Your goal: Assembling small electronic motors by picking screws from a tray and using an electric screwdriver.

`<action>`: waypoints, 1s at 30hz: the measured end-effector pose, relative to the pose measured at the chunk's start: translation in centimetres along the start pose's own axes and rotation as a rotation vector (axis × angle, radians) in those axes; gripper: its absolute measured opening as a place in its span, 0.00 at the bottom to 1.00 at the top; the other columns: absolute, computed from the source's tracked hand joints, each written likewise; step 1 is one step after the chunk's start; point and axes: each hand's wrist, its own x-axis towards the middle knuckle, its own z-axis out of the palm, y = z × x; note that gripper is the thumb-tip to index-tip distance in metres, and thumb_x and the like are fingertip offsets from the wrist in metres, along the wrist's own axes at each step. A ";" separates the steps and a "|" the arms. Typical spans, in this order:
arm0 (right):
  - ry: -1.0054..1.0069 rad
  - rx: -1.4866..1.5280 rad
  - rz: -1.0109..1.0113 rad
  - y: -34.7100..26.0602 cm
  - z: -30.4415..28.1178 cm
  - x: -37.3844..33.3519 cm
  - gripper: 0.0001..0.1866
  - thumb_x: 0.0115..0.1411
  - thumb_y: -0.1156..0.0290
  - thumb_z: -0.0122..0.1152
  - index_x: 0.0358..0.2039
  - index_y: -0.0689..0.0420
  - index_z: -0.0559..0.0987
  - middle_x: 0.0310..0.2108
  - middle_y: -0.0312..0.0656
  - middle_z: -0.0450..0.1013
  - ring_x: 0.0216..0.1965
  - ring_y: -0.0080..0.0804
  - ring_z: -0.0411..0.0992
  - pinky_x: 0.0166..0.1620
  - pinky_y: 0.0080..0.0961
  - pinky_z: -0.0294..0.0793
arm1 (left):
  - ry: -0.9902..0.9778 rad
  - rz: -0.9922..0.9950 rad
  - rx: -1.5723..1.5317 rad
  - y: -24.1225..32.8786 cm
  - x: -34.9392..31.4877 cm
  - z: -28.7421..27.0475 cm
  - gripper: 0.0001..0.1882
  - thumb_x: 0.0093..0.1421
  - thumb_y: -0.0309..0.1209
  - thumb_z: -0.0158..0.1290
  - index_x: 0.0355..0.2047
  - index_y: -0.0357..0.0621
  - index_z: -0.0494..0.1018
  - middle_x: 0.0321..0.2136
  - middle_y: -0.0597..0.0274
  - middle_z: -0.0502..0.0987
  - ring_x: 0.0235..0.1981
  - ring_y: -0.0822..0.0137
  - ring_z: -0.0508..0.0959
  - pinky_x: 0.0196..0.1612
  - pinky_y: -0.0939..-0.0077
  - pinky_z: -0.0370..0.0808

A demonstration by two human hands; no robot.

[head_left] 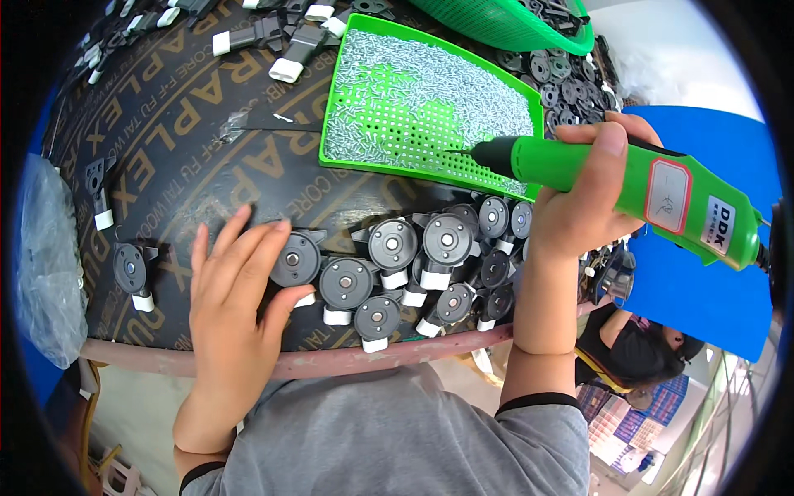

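Observation:
My right hand (pixel 587 190) is wrapped round a green electric screwdriver (pixel 628 186). The tool lies nearly level, its thin bit pointing left over a green perforated tray (pixel 405 171) of small silver screws (pixel 496 95). On the table, my left hand (pixel 236 289) has its thumb and index finger round a black plastic part (pixel 295 259) with a round disc and a white end. The other fingers stretch away from it. Just right of that hand sit several like parts (pixel 346 283), discs facing up. One more such part (pixel 131 267) lies apart at the left.
Black parts with white tips (pixel 298 54) lie beyond the tray, and a single one (pixel 98 190) at far left. A green basket (pixel 504 29) and a pile of round black pieces (pixel 566 78) stand at the back right. Clear plastic (pixel 50 264) hangs by the left edge. Another person (pixel 637 347) is at right.

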 end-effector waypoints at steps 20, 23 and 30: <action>0.061 0.181 -0.084 -3.7 -1.4 0.9 0.12 0.62 0.66 0.57 0.41 0.61 0.73 0.26 0.43 0.69 0.25 0.27 0.68 0.30 0.21 0.70 | 0.016 -0.017 -0.309 -1.4 -0.6 0.3 0.33 0.55 0.34 0.63 0.61 0.41 0.67 0.57 0.54 0.72 0.61 0.50 0.68 0.66 0.48 0.57; -0.226 0.422 0.008 -8.1 -0.8 -0.8 0.14 0.63 0.64 0.49 0.42 0.62 0.71 0.27 0.44 0.67 0.22 0.26 0.58 0.23 0.20 0.59 | 0.012 0.021 -0.243 -1.8 -0.8 0.6 0.29 0.57 0.33 0.60 0.59 0.42 0.69 0.54 0.57 0.74 0.61 0.51 0.69 0.65 0.49 0.57; -0.693 0.333 -0.183 -8.9 1.1 -3.7 0.17 0.65 0.59 0.52 0.50 0.55 0.67 0.26 0.45 0.70 0.18 0.23 0.55 0.21 0.22 0.59 | 0.037 -0.010 -0.253 -1.8 -0.9 0.9 0.26 0.57 0.33 0.60 0.56 0.44 0.71 0.52 0.57 0.74 0.60 0.51 0.69 0.65 0.49 0.57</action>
